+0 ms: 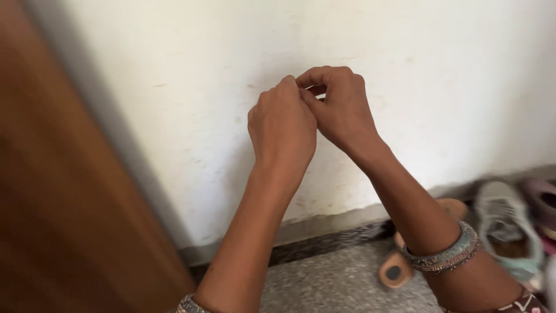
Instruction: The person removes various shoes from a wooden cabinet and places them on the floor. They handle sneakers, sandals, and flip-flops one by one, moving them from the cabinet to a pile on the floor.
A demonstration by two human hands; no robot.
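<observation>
Both hands meet against the white wall [452,87], fingertips pinched together; the left hand [282,124] and right hand [341,107] touch, and whatever they pinch is too small to tell. Shoes [507,232] lie on the floor [341,284].

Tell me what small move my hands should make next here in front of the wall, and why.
Probably ease the two hands slightly apart. The left hand and right hand are pressed together at the fingertips in front of the white wall, and whatever the fingers pinch is hidden or too small to see. Separating them a little would show whether anything is held between them.
</observation>
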